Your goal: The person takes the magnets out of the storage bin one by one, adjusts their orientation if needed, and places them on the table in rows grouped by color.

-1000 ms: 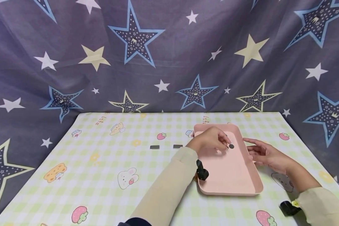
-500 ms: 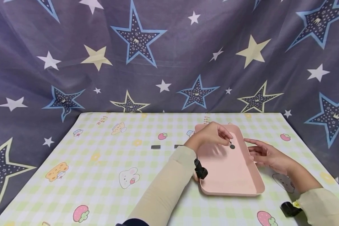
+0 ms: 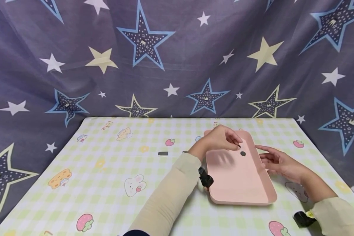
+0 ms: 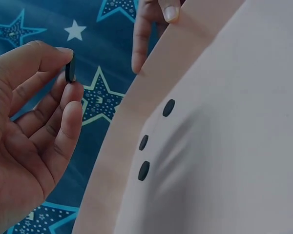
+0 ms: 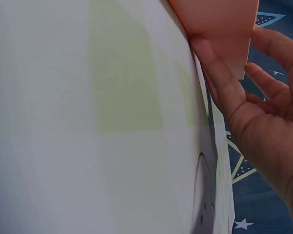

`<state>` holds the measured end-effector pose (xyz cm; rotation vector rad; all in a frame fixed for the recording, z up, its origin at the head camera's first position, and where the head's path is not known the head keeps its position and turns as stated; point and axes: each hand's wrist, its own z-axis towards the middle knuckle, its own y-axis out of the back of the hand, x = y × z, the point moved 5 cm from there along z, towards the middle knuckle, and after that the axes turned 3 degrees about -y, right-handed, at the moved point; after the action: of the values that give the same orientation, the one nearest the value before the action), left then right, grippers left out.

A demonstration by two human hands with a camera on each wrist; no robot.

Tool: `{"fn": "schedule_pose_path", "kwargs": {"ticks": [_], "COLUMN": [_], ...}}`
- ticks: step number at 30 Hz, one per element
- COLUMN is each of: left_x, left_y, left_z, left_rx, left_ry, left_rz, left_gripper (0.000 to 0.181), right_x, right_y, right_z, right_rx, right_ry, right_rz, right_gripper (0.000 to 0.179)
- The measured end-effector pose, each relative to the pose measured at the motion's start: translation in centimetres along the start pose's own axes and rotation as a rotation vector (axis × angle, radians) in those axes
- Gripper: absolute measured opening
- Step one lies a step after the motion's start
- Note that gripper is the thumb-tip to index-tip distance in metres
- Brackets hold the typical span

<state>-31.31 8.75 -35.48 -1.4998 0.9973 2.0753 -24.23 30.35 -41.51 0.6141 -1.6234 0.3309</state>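
My left hand [image 3: 222, 139] hovers over the far part of a shallow pink tray [image 3: 239, 193]. Between thumb and fingertips it pinches a small black disc [image 4: 70, 68], held on edge. Three more black discs lie on the tray floor along its wall in the left wrist view, one of them a disc [image 4: 169, 107] nearest the middle. The head view shows one flat disc [image 3: 243, 153] just below the left fingertips. My right hand [image 3: 283, 165] rests its fingertips against the outside of the tray's right wall, fingers spread and loosely bent.
A small dark flat rectangle [image 3: 163, 153] lies on the checked tablecloth [image 3: 106, 196] left of the tray. The end of a second dark piece [image 3: 184, 151] shows by the left sleeve [image 3: 168, 193]. A star-patterned curtain [image 3: 177, 59] hangs behind the table.
My left hand has shifted slightly back and up from the disc on the tray floor. Its sleeve now covers most of the second dark piece. The right hand stays at the tray wall.
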Motion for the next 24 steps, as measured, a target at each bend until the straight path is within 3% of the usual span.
{"fn": "schedule_pose_path", "kwargs": {"ticks": [17, 24], "left_x": [-0.3, -0.4], "left_y": [2.0, 2.7], "left_z": [-2.0, -3.2], "left_rx": [-0.078, -0.104], "left_ry": [-0.036, -0.044], "left_rz": [0.141, 0.138], "left_gripper": [0.015, 0.016], "right_x": [-0.2, -0.2], "right_y": [0.2, 0.2], "right_z": [0.0, 0.0], "right_rx": [0.024, 0.027], "right_ry": [0.036, 0.049], "right_rz": [0.020, 0.032], "right_gripper": [0.064, 0.064]}}
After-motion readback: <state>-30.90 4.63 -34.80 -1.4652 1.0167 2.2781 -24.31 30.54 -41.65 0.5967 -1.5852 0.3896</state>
